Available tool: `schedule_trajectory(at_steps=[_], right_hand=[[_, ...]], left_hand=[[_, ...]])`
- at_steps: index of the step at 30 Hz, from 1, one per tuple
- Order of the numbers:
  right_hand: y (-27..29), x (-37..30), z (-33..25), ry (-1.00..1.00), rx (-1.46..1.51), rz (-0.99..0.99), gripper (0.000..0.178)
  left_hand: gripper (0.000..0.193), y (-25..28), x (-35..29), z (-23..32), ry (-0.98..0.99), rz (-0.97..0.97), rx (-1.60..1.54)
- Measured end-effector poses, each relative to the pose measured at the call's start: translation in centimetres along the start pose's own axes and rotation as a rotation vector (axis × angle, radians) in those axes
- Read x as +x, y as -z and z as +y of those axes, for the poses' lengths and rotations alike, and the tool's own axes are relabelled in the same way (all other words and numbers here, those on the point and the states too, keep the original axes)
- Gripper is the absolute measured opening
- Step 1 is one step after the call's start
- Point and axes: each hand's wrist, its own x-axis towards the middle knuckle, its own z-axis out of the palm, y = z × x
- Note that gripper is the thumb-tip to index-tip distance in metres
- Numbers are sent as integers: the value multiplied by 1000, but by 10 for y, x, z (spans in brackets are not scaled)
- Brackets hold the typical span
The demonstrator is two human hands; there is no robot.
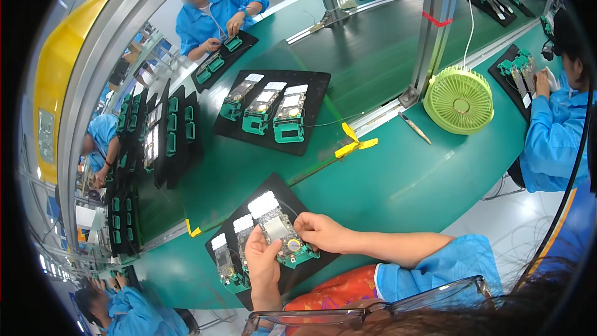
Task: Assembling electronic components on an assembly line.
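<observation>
Glasses (364,316) sit closest. Beyond, the left hand (262,264) holds a board (274,228) by its left edge over a tray (272,184) on the tabletop (398,186), likely leaving most of its face clear; the right hand (323,233) bunches narrowly opposite, whether gripping I can't tell.

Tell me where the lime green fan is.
In the head view, the lime green fan sits right of centre in the upper half, on the table just right of the metal post, with a pen-like tool to its lower left.
</observation>
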Motion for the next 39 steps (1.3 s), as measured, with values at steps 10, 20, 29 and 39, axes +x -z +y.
schedule_trajectory(at_steps=[10,20,29,39], right_hand=[[17,-7,-35,119,413,131,7],[23,-12,-44,326,249,297,9],[-15,-27,-51,569,-343,377,4],[-17,-25,-42,718,-425,466,7]], left_hand=[[38,2,-2,-7,-17,-47,2],[27,-1,0,-4,-132,36,101],[15,-33,-3,4,-380,42,393],[15,-41,-10,6,-540,-22,649]])
